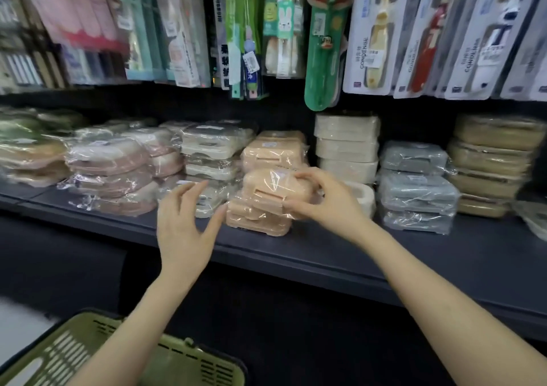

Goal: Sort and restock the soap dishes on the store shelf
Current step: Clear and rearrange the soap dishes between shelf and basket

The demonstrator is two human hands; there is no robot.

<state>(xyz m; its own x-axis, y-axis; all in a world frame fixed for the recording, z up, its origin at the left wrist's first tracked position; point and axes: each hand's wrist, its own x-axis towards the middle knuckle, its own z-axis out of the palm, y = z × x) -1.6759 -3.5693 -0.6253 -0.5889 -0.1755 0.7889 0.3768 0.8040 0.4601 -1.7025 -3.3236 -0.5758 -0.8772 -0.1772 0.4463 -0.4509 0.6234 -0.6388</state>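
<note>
Peach soap dish, wrapped in clear film, held by you on top of its stack.

Nearest you, a green slotted basket sits at lower left under your forearms. Your left hand is loose, fingers spread and holding nothing, its thumb just beside the front peach stack on the dark shelf. Your right hand curls round the right end of the top dish, which lies tilted on that stack. Behind it stands a second peach stack. Pink wrapped dishes lie to the left, with cream dishes and grey dishes to the right. Farthest up, toothbrush packs hang in a row above the shelf.
</note>
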